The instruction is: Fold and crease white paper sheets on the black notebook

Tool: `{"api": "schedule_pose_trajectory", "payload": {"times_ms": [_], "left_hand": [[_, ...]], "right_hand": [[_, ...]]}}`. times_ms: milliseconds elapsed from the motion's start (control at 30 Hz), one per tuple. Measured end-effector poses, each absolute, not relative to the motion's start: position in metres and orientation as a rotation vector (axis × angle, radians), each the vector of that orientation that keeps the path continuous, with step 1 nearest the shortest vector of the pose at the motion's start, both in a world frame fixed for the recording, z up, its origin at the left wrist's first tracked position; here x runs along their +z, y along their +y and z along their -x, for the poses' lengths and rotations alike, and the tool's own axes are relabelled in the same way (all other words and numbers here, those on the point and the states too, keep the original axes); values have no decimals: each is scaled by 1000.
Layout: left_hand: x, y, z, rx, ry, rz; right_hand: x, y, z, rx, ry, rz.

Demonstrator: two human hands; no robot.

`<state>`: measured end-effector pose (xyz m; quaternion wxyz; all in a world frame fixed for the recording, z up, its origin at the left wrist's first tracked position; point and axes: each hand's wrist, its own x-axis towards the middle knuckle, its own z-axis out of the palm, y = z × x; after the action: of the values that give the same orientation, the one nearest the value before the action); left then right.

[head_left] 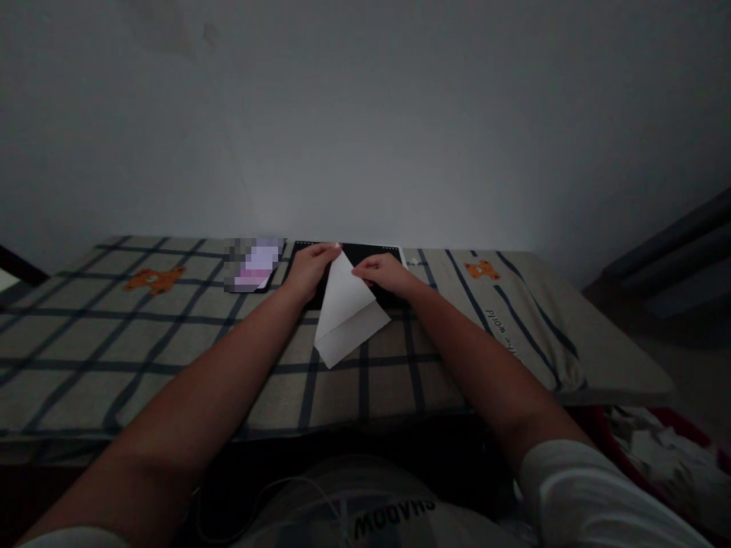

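Both my arms reach forward to the middle of the frame, where a folded white paper [347, 312] lies on the surface [171, 342], which is covered by a checked cloth with dark blue lines. My left hand [308, 268] sits at the paper's upper left edge, its fingers [327, 250] curled close and pinching the pointed top corner of the sheet. My right hand [384, 272] rests on the paper's upper right edge, fingers bent down and pressing on the fold; I cannot tell whether they grip it or only hold it flat. The top of the paper overlaps a black pad [365, 259] with a dotted far rim that lies just beyond my hands, while the lower part spreads down onto the cloth. To the left of my left hand, just beside the pad, lies a small pale purple object [256, 265], too blurred to make out. An orange bear print [154, 280] shows on the cloth at mid left, another [481, 269] at mid right.
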<state>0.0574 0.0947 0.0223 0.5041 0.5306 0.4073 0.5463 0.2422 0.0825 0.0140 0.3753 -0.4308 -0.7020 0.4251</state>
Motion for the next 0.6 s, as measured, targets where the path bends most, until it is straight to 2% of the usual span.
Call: {"api": "schedule_pose_trajectory", "payload": {"times_ms": [600], "left_hand": [[24,101,-52,1358,1011,-1271]], "right_hand": [[14,82,-242,987,-1836,1121]]}}
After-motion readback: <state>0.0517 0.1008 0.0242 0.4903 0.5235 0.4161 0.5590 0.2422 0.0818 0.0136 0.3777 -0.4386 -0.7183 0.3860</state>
